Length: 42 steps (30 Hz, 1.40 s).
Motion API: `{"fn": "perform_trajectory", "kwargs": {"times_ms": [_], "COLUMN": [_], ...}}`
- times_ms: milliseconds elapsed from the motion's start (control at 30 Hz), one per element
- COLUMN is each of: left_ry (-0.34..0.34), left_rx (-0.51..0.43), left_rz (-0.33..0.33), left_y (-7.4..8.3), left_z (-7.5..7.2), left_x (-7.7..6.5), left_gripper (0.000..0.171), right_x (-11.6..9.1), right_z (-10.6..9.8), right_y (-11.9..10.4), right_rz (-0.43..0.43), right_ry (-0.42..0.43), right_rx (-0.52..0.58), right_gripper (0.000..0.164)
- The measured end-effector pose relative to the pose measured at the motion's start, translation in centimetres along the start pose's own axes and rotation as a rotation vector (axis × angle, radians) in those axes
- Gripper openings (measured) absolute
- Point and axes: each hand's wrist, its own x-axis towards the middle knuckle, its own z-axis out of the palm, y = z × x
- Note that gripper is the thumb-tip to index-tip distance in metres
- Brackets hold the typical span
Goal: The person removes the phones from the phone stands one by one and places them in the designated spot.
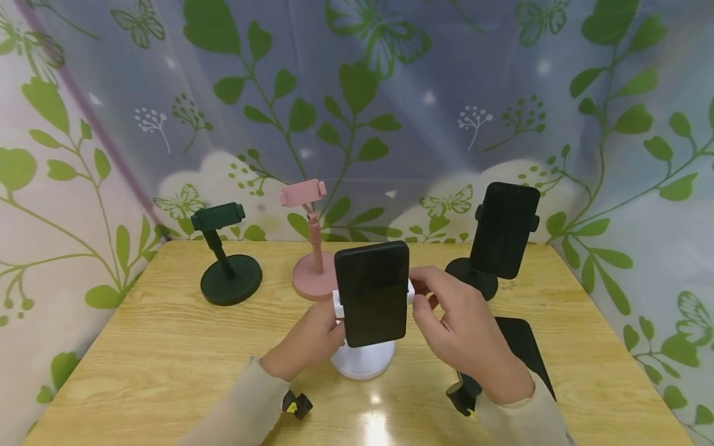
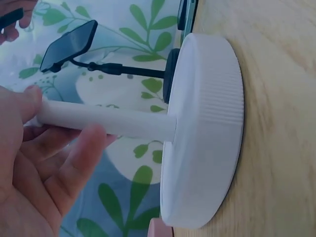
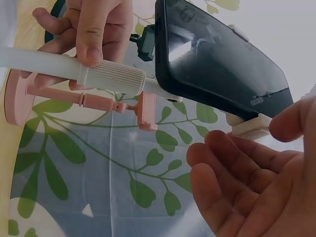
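A black phone point(image 1: 372, 294) sits upright in the clamp of a white phone stand point(image 1: 362, 364), tilted slightly, its dark screen toward me. My left hand point(image 1: 312, 339) grips the stand's post just below the clamp; in the left wrist view the thumb and fingers lie around the white post point(image 2: 103, 117). At the clamp's right end is my right hand point(image 1: 465, 322). The right wrist view has its thumb tip at the white clamp end point(image 3: 252, 127), with the other fingers loosely bent below and apart from the phone.
At the back left stand a dark green phone stand point(image 1: 231, 279) and a pink phone stand point(image 1: 312, 282). A black stand point(image 1: 476, 282) at back right holds another phone point(image 1: 504, 229). Under my right forearm lies a flat black device point(image 1: 527, 347). A patterned curtain point(image 1: 390, 124) hangs behind the wooden table point(image 1: 156, 365).
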Motion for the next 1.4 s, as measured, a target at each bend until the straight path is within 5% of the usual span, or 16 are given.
{"fn": "perform_trajectory", "kwargs": {"times_ms": [200,467,700,900,1067,1400], "left_ry": [-0.052,-0.066,0.131,0.305,0.284,0.218], "left_rx": [-0.056,-0.035,0.039,-0.108,-0.136,-0.063], "left_rz": [0.012,-0.071,0.038,0.173,0.258,0.129], "left_y": [-0.4,0.2,2.5,5.4,7.2,8.0], "left_z": [-0.8,-2.2,-5.2,-6.7,-7.0,-6.8], "left_x": [0.2,0.2,-0.3,-1.3,-1.9,-2.3], "left_gripper": [0.042,0.052,0.027,0.016,0.016,0.025], "right_x": [0.1,0.0,0.0,0.1,0.1,0.1], "right_z": [0.1,0.1,0.4,0.4,0.4,0.6], "right_y": [-0.3,-0.2,-0.2,-0.2,-0.3,-0.3], "right_rz": [-0.011,-0.021,-0.023,-0.014,-0.003,0.001], "right_ry": [-0.015,0.004,0.008,0.004,0.004,-0.004], "right_rx": [-0.022,-0.018,-0.027,-0.04,-0.046,-0.04], "right_gripper": [0.02,0.023,0.021,0.018,0.018,0.019]}}
